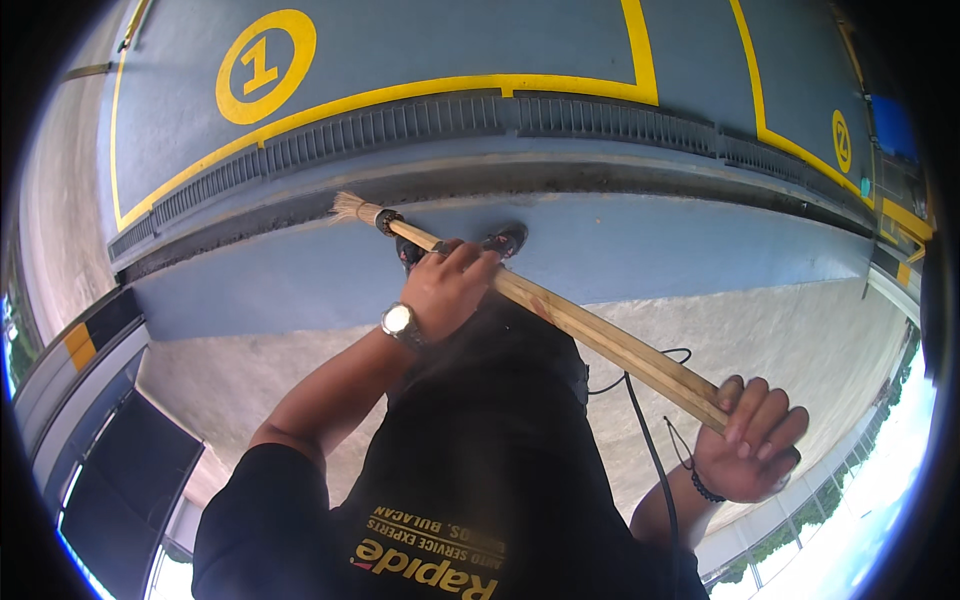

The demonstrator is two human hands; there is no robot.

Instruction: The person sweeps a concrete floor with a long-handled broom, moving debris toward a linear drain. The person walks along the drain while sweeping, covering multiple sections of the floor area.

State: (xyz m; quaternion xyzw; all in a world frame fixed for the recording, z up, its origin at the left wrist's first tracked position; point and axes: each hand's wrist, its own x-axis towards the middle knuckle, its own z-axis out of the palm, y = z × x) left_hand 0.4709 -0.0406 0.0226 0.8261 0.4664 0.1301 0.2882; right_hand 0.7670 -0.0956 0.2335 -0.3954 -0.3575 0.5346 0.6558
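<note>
A broom (610, 338) with a long, squared wooden handle lies slantwise across the front of my body. Its short bundle of pale bristles (355, 210) points to the far left, bound by a dark band where it meets the handle. My left hand (455, 290), with a watch on its wrist, is wrapped round the handle not far below the bristles. Near the handle's other end, lower right, my right hand (750, 440) grips it, its fingers curled over the wood. Both my shoes (506, 239) show beneath the broom, the left one partly hidden.
Ahead, a long dark drain grate (400, 124) crosses the blue-grey floor, with yellow painted bay lines (400, 92) beyond it. Blue-painted floor (680, 240) lies around my feet, bordering bare concrete (780, 330). A black cable (650, 440) hangs down beside my right arm.
</note>
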